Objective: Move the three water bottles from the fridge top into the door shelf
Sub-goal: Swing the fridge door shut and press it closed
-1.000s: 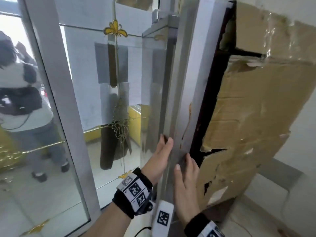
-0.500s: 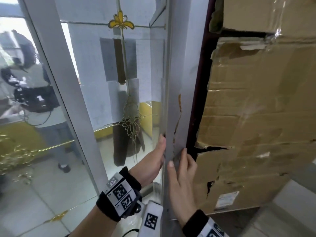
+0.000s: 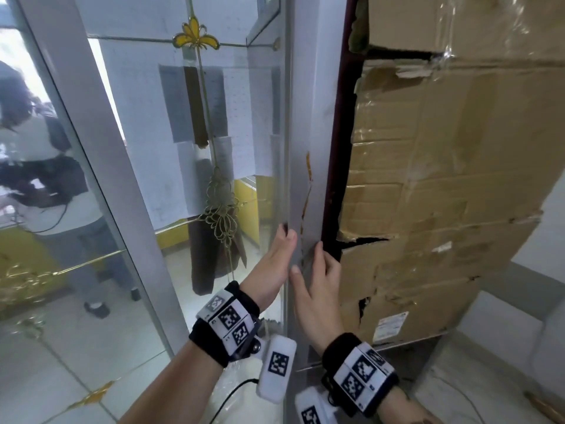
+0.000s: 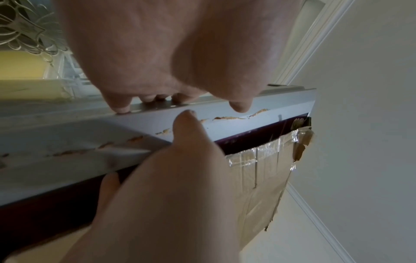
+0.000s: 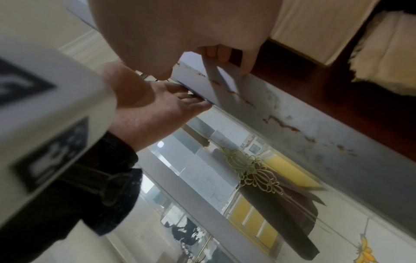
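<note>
I can't see the three water bottles, the fridge top or the door shelf in any view. What I have is the grey edge of the fridge door (image 3: 318, 166), chipped with rust-brown flakes, running up the middle of the head view. My left hand (image 3: 275, 264) curls its fingertips (image 4: 119, 108) over the outer lip of that edge, thumb lying on its face. My right hand (image 3: 318, 289) hooks its fingers (image 5: 221, 53) round the opposite lip, into the dark gap, thumb flat on the grey face; both hands grip the door edge, almost touching.

Just right of the gap stands a torn, taped cardboard box (image 3: 443, 185); its small white label (image 3: 389, 325) is too small to read. To the left is a glass panel (image 3: 146, 185) with gold trim, close beside the door. Both wristbands (image 3: 227, 318) carry black-and-white square markers.
</note>
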Motion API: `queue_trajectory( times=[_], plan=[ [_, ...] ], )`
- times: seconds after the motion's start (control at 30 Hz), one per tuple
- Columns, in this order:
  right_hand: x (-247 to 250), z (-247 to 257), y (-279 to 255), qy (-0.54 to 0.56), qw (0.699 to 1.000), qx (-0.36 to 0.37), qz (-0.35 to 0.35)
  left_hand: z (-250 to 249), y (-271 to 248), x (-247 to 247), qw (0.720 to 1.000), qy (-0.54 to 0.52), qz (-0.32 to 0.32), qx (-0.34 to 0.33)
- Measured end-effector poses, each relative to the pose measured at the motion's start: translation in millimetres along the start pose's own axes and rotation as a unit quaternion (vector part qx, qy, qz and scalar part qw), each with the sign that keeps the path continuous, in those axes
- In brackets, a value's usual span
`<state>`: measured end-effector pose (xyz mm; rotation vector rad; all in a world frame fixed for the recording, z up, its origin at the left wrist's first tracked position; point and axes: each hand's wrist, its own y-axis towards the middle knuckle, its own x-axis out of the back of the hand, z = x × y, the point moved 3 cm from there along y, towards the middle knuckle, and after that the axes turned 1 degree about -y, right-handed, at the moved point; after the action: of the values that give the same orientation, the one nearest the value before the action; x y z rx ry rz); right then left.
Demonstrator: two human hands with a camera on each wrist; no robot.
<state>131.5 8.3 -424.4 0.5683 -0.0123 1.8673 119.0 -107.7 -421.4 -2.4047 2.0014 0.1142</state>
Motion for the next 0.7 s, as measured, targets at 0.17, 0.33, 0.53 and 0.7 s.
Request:
queue_trajectory(
  times=[0.17,0.33,0.53,0.7],
  plan=[
    [5,6,0,-0.018,1.000,-0.018,0.010,-1,-17,-12,0.999,-0.035,-0.009,0.008],
    [7,14,-3,-0.017,0.999,-0.039,0.013,-12,-37,-21,1.000,-0.005,-0.023,0.009],
    [12,23,-4,-0.042,0.997,-0.063,0.033,-13,-36,-18,0.999,0.002,-0.036,0.004],
    [19,30,-4,-0.075,0.991,-0.081,0.078,-15,-38,-18,0.999,0.002,-0.049,0.012]
  ],
)
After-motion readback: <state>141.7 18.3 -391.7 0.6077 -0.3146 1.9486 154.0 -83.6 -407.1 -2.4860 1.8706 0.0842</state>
